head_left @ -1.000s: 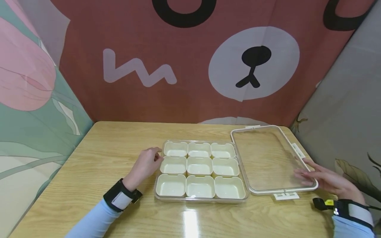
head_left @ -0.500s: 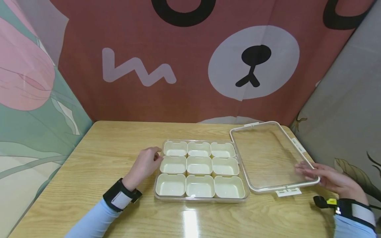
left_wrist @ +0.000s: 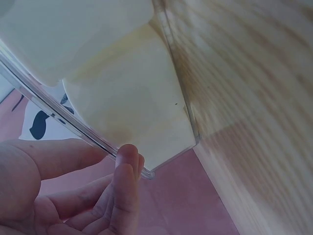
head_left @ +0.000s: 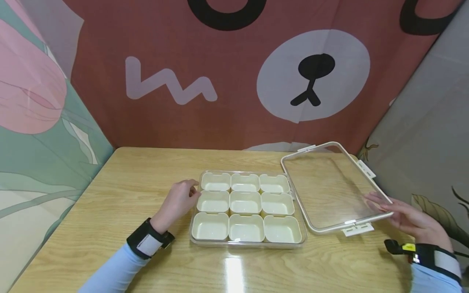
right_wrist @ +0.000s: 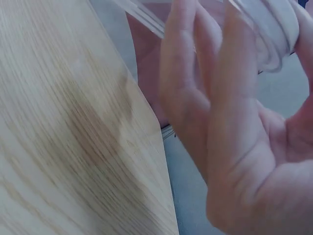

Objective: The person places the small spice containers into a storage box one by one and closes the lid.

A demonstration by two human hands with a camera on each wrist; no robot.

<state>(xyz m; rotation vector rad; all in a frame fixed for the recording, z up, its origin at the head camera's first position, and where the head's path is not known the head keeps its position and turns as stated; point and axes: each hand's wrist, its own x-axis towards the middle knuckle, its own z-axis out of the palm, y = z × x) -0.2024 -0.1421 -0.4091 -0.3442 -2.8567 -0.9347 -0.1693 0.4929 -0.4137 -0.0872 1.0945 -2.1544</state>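
Observation:
A clear plastic box (head_left: 249, 245) sits on the table, holding several cream open cups (head_left: 245, 202) in rows. My left hand (head_left: 179, 199) is at its left side; in the left wrist view, thumb and fingertips pinch the rim of the box. To the right, a clear lid (head_left: 329, 187) with a white frame and side clips is tilted, its right side raised off the table. My right hand (head_left: 412, 217) holds it by the near right corner. Some of those fingers show through the clear panel from below, and the right wrist view has the lid edge (right_wrist: 274, 34) between thumb and fingers.
The wooden table (head_left: 154, 162) meets a brown printed cloth (head_left: 234, 122) at the back. Patterned cloths hang on both sides. The lid's left edge lies close alongside the box's right wall.
My right hand has raised the lid's right side, so the lid tilts more and its far edge stands higher. The left hand and the box have stayed put.

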